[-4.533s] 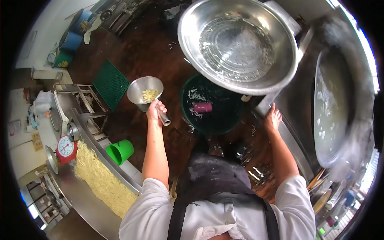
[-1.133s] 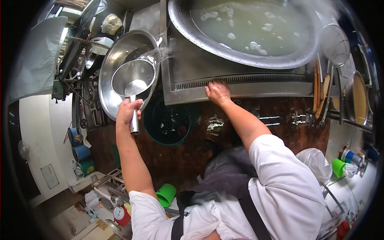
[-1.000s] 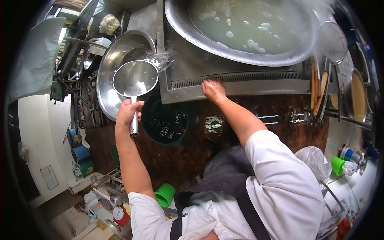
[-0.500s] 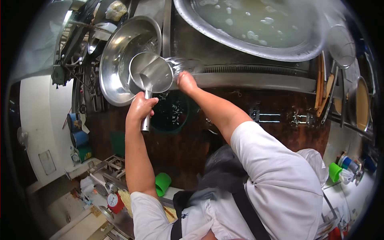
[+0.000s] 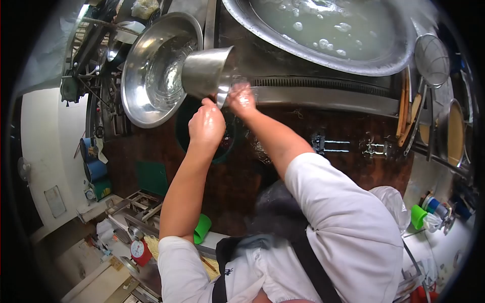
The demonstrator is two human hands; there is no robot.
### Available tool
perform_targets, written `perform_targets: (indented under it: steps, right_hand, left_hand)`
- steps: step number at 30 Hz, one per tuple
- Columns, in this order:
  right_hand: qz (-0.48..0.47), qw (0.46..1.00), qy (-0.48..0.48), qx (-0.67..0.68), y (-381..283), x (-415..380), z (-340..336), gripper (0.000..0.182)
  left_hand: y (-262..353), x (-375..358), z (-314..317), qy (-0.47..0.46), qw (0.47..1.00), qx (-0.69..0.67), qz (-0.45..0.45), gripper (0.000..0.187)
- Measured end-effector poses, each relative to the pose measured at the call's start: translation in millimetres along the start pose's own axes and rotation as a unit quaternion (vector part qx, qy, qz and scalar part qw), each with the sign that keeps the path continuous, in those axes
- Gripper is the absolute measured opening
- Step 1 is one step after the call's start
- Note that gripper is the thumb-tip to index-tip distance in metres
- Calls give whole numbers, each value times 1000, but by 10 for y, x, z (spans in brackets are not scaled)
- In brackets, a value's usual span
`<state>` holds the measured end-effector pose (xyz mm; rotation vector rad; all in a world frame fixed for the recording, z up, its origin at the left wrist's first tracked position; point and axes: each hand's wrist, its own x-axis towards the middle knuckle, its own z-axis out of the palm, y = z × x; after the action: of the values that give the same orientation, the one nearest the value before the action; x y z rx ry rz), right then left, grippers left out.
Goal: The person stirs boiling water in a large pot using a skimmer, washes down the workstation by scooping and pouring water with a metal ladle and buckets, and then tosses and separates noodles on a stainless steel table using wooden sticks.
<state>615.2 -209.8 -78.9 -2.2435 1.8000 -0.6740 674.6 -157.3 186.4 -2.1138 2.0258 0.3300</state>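
My left hand (image 5: 207,123) is closed at the lower side of a large steel dipper (image 5: 204,73), whose handle is hidden behind the hand. The dipper lies tipped sideways, its mouth facing right. My wet right hand (image 5: 242,98) is just beside that mouth, its fingers blurred among splashing water. Left of the dipper sits a wide steel bowl (image 5: 136,91) with rippling clear water in it. Below my hands, a dark green bucket (image 5: 222,146) stands on the floor, partly hidden by my left forearm.
A big metal pot (image 5: 323,63) of cloudy, bubbling liquid is at the top. A steel counter edge (image 5: 323,98) runs below it. At right hang a wire strainer (image 5: 432,60) and long wooden-handled tools (image 5: 404,108). A red scale (image 5: 140,252) stands at lower left.
The dipper has swung from mouth toward me to mouth facing right, tilting over. My left hand moved right and up with it. My right hand has shifted slightly right, with water splashing around it.
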Motion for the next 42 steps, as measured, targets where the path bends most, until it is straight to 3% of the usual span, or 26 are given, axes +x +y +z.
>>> perform_targets:
  steps: [3,5,6,8,9,10,11,12,13,15,16,17,18,19,20,21,23,25,26,28,29,31,32,35,38,42]
  right_hand:
    - [44,992,-99,72,669,-142,-550,46]
    - [191,976,-57,85,1260,-564,-685,47]
    - [281,946,-156,45,1485,-625,-1052,48]
    - [189,968,-69,-152,2191,-837,-1519,34]
    - [163,973,87,-140,2596,-1053,-1596,33]
    - [264,958,3,-115,2744,-1135,-1906,30]
    - [233,923,79,-297,3199,-1456,-1722,33]
    - [218,888,194,-357,3358,-1547,-1662,37]
    - [238,877,200,-366,3256,-1486,-1524,37]
    - [284,851,213,-387,2899,-1293,-1206,38]
    - [409,876,-122,-225,2269,-872,-1189,38]
    - [259,910,-9,-325,1909,-855,-602,36]
    - [210,956,-1,-204,1196,-630,-371,37]
    - [182,965,-1,-188,477,-402,-135,43]
    - [122,987,-11,-108,68,-217,230,55]
    - [56,995,42,-77,-324,-36,531,64]
    - [109,975,-52,-188,-1083,337,646,73]
    - [82,991,-69,-78,-971,374,697,78]
    - [5,997,-73,4,-778,302,492,74]
    - [-18,995,-98,-30,-378,228,-60,64]
    - [-26,994,-57,-94,-27,61,-111,62]
    - [-20,986,-70,-151,382,-84,-353,53]
    - [-15,985,-66,-158,455,-113,-320,51]
    - [-6,984,-34,-177,427,-87,-315,46]
    - [-4,987,-48,-156,482,-60,-302,45]
    - [-15,990,-42,-134,489,-47,-310,44]
  left_hand:
    - [-182,20,127,38,999,-22,-1,23]
    - [-517,-75,169,46,996,-71,-18,26]
    - [-742,-158,221,76,991,-113,-13,30]
    - [-1332,-381,452,137,975,-173,-34,34]
    - [-1645,-551,609,165,965,-194,-63,35]
    - [-1856,-750,656,124,933,-306,-143,36]
    - [-2071,-973,718,80,880,-412,-224,37]
    - [-2425,-1192,985,92,861,-442,-234,35]
    - [-2714,-1392,1229,106,841,-471,-245,34]
    - [-2923,-1657,1325,54,753,-564,-336,29]
    - [-3011,-1730,1474,43,735,-577,-353,26]
    - [-3083,-1755,1680,40,709,-597,-373,23]
    - [-3151,-1698,1883,12,703,-603,-377,20]
    - [-3200,-1609,2084,-16,696,-608,-381,18]
    - [-3201,-1479,2268,-38,701,-608,-371,16]
    - [-3200,-1320,2460,-62,705,-607,-361,15]
    - [-3268,-966,3009,-109,716,-609,-323,16]
    - [-3112,-558,3181,-104,777,-528,-325,26]
    - [-3095,-370,3347,-132,793,-503,-317,28]
    - [-3012,13,3612,-194,835,-363,-365,33]
    - [-3034,70,3791,-183,853,-323,-366,34]
    - [-3013,345,4237,-160,891,-245,-346,35]
    - [-3017,447,4325,-178,869,-272,-375,34]
    - [-3047,752,4808,-171,876,-231,-387,36]
    - [-2974,1001,4740,-204,900,-212,-322,54]
    - [-3392,1441,6174,-234,927,-253,-150,56]
